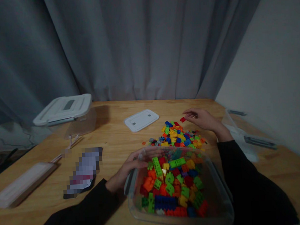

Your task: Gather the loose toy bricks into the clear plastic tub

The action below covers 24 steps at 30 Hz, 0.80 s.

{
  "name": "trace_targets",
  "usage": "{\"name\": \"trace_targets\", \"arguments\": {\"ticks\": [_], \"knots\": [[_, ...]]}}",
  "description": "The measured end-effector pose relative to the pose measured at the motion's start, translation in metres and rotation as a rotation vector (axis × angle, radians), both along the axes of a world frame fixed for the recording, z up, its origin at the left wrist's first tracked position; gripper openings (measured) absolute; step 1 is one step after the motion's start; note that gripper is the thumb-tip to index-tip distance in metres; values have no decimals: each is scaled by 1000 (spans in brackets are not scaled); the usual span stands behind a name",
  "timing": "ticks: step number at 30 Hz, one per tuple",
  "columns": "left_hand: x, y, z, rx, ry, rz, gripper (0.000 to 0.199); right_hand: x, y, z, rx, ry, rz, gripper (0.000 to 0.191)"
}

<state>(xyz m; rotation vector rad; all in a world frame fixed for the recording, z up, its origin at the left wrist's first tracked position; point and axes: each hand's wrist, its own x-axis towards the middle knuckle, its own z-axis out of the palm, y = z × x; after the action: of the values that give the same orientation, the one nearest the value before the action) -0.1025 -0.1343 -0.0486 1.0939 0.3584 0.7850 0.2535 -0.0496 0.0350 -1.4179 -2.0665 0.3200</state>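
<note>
Clear storage bin (218, 219): left hand (127, 168) fingers gripping rim, likely steadying; right hand (202, 119) fingers pinching red toy brick (183, 119) beyond bin.

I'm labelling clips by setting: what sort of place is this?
Probably a room indoors, perhaps at home: a wooden table stands against long grey curtains, with toy bricks heaped on it and a plain wall to the right.
</note>
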Motion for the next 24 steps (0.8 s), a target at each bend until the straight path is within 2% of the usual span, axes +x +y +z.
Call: {"name": "trace_targets", "arguments": {"ticks": [2, 5, 10, 17, 20, 24], "knots": [[0, 0, 0, -7, -3, -2, 66, -14, -19, 15, 21, 25, 72, 29], [0, 0, -1, -5, 2, -9, 66, -38, -49, 33, 39, -47, 171, 27], [2, 1, 1, 29, 6, -19, 65, -72, -90, 46, -60, -191, 421, 25], [2, 2, 5, 67, 49, 30, 63, -100, -111, 35, -237, -253, 688, 21], [2, 1, 4, 49, 32, 11, 64, -107, -112, 29, -288, -279, 716, 21], [2, 1, 2, 33, 20, 4, 65, -111, -111, 18, -269, -296, 733, 16]]}}
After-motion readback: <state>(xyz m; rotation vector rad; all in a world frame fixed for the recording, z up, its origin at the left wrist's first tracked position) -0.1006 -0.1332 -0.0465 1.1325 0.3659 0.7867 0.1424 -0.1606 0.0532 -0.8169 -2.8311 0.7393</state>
